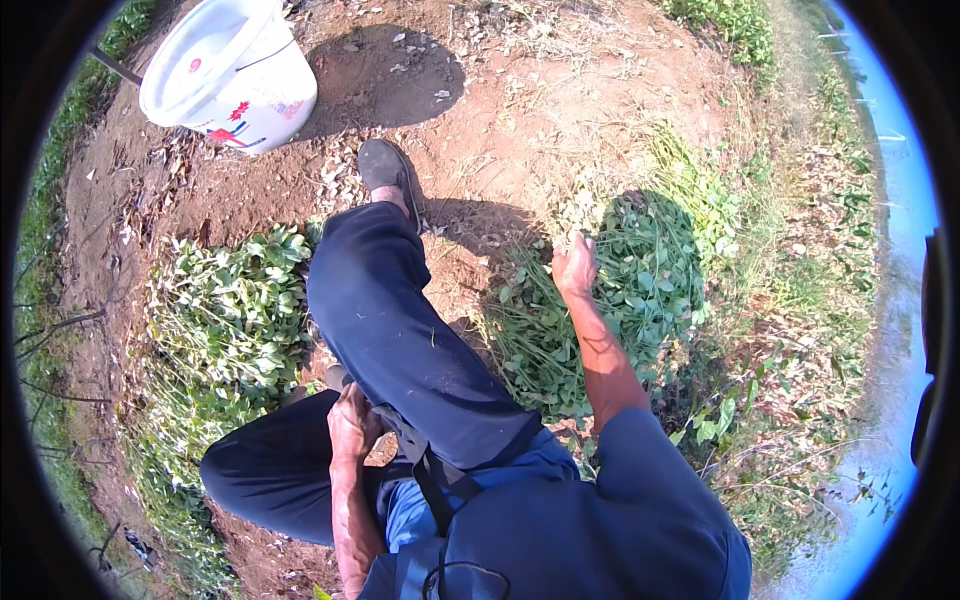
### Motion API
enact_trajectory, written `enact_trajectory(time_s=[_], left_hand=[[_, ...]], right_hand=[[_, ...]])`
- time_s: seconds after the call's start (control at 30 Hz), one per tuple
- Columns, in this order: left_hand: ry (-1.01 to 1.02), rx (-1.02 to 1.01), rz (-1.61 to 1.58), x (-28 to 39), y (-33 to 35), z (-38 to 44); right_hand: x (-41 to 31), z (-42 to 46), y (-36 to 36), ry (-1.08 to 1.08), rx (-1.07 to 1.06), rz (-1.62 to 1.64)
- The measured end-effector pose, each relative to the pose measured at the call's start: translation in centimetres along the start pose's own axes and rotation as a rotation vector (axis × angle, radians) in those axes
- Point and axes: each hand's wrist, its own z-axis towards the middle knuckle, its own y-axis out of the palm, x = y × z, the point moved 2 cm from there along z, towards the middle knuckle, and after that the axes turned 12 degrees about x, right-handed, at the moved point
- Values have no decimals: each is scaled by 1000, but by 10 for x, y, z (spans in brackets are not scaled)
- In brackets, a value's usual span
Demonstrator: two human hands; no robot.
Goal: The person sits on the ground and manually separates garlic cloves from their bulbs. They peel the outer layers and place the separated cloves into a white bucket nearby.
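My right hand (575, 264) is over a heap of pulled leafy green plants (645, 262), at the edge towards the bare soil. Its fingers are curled down, and I cannot tell whether they grip any stems. My left hand (354, 421) is low between my thighs, fingers bent against the dark trousers (397, 322). Whatever may be in it is hidden by the palm and the leg. A second heap of leafy plants (232, 322) lies left of my legs, its stems pointing mostly one way.
A white plastic bucket (277, 97) with red printing stands on the soil at upper left. My dark shoe (386, 166) rests on the reddish soil (517, 120). Thin bare branches (64, 326) stick in at the left rim. Dry grass and weeds (795, 285) border the right side.
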Motion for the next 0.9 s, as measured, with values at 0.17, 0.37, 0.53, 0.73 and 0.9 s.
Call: enact_trajectory(time_s=[0.17,0.37,0.53,0.73,0.9], left_hand=[[3,-38,14,-11,4,-3],[-37,-47,19,-1,3,4],[6,-65,-12,-19,12,-1],[19,-28,-60,-23,13,-1],[72,14,-17,-18,12,1]], right_hand=[[-4,30,12,25,-271,-160],[11,75,-11,-300,-169,-333],[42,124,2,-140,133,141],[62,141,35,-191,-178,-40],[62,150,40,-246,-357,-17]])
